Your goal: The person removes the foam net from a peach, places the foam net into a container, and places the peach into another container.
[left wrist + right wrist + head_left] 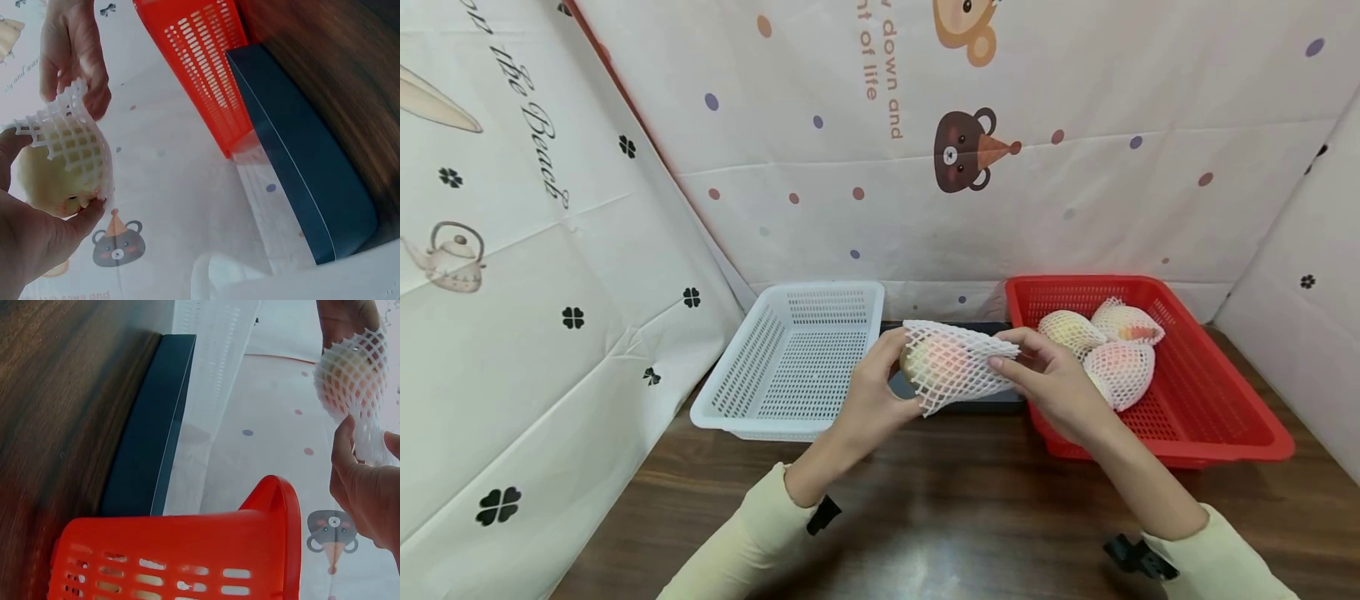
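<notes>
Right side: the thumb and fingertips of your right hand (1052, 379) pinch the narrow, gathered end of the white foam net (973, 367). Left side: your left hand (868, 392) spans the wide mouth, thumb at the near edge, fingers at the far edge, gripping the fruit (44, 178) there. Can't tell how much of that grip lands on mesh versus skin. Fruit sits in the net near the mouth, pale end bare on the left, held up off the wooden table (962, 508).

Doing it well: line up both ends, tension the tail lightly, move the fruit with left thumb and fingers instead of dragging the mesh, which looks thin and could tear. Easy on the squeeze; bruising is a risk. Support it low, since a slip would likely drop it.

Further out: dark box (306, 156) between the baskets; white basket (808, 367) to your left; red basket (1221, 408) to your right, with at least three netted fruits (1120, 371) bunched towards its left side. Patterned cloth (812, 167) behind.
</notes>
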{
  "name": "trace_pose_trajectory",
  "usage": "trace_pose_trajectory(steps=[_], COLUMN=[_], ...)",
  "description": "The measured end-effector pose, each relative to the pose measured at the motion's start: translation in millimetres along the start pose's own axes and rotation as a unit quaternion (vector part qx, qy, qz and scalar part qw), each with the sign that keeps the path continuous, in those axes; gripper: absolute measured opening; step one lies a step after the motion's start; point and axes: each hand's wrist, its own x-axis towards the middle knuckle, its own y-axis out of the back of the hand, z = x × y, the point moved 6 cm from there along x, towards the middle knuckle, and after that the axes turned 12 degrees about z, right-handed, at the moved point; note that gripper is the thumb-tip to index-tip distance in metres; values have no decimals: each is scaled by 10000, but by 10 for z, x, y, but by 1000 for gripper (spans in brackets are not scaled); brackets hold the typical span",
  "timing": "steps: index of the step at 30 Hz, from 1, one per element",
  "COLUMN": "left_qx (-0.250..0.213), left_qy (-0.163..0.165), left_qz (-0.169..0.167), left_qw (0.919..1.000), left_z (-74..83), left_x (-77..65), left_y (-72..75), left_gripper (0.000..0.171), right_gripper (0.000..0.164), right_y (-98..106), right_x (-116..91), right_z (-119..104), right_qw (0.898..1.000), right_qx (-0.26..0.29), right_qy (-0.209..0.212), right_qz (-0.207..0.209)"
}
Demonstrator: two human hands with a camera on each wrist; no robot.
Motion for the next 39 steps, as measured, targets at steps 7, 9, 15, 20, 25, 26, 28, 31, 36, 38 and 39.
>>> trace_pose_trajectory(steps=[7, 9, 15, 20, 25, 26, 28, 31, 36, 38, 39], left_qx=[437, 595, 716, 749, 902, 933, 955, 1023, 1211, 1307, 1365], left_qy=[30, 19, 119, 207, 104, 65, 8, -26, -65, -68, -68], left_qz=[112, 139, 207, 248, 309, 326, 344, 367, 400, 392, 382], left_qw=[9990, 9981, 9971, 9967, 9954, 9951, 9948, 9941, 9918, 9906, 9899], left_z=[-52, -66, -107, -134, -158, -161, -170, -186, -215, -225, -228], left_x=[10, 12, 9, -6, -16, -17, -22, -31, -48, -53, -54], left_y=[127, 164, 251, 319, 387, 400, 426, 466, 537, 564, 576], left_gripper=[74, 72, 67, 68, 68, 68, 68, 68, 69, 69, 69], right_gripper=[35, 35, 32, 27, 27, 28, 30, 32, 33, 33, 33], right_y=[127, 173, 263, 303, 317, 315, 312, 303, 293, 287, 284], right_x=[-13, -13, -14, -25, -28, -26, -24, -20, -18, -21, -21], right_z=[-21, -32, -69, -95, -103, -102, -97, -95, -106, -116, -121], right_qw=[9972, 9927, 9752, 9582, 9399, 9382, 9370, 9376, 9303, 9234, 9200], right_qx=[-632, -1013, -1812, -2240, -2541, -2553, -2542, -2470, -2561, -2665, -2710], right_qy=[303, 526, 1048, 1506, 1998, 2060, 2131, 2207, 2388, 2516, 2579], right_qz=[247, 401, 715, 950, 1102, 1104, 1091, 1055, 1096, 1142, 1168])
